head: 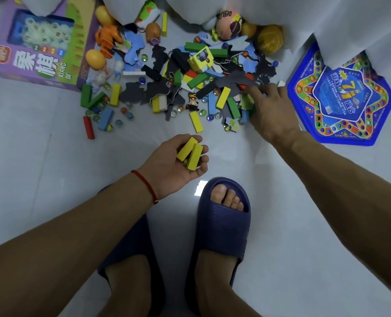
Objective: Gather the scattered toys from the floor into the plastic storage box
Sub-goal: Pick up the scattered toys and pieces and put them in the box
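Note:
A heap of toys [190, 72] covers the floor ahead: coloured wooden blocks, glass marbles, dark and blue foam puzzle pieces, plastic eggs and small figures. My left hand [178, 163] is palm up in front of the heap, fingers curled round two yellow blocks [190, 152]. My right hand [270, 110] reaches palm down into the heap's right edge, fingers spread over blocks and puzzle pieces there; what its fingertips touch is hidden. No plastic storage box is in view.
A purple chess game box [41, 53] lies at the left. A blue star-shaped board game case [341, 104] lies at the right. White curtains [327, 19] hang along the back. My feet in dark blue slippers [222, 225] stand on the pale tiled floor.

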